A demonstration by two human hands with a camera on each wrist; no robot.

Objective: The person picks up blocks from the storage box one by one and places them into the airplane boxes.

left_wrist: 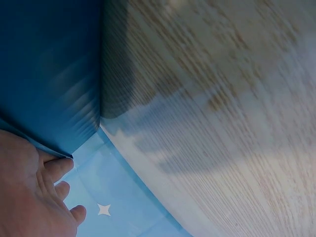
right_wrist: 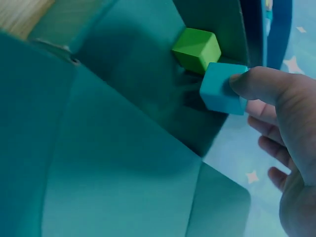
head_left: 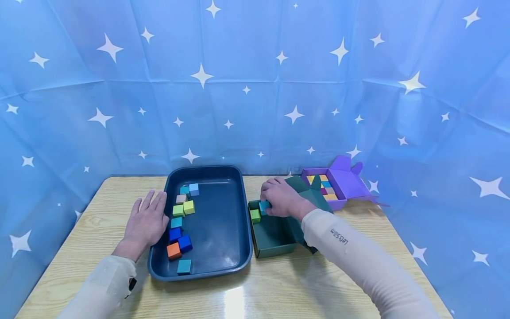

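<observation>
My right hand (head_left: 280,198) pinches a light-blue cube (right_wrist: 219,89) between thumb and fingers, over the far left corner of a dark green box (head_left: 275,250). Beside that cube, a bright green cube (right_wrist: 197,49) sits in the box against its left wall. My left hand (head_left: 146,223) rests with straight fingers at the left rim of a dark blue tray (head_left: 217,221); in the left wrist view its fingers (left_wrist: 59,168) touch the rim. Along the tray's left half lie several cubes, among them an orange cube (head_left: 174,251), a yellow cube (head_left: 189,207) and a teal cube (head_left: 184,266).
A purple box (head_left: 340,204) with its lid folded open stands at the back right, holding several coloured cubes. The green box's open lid (head_left: 303,190) leans right, partly under my right arm. A blue star-patterned cloth (head_left: 255,88) hangs around the wooden table (head_left: 223,301).
</observation>
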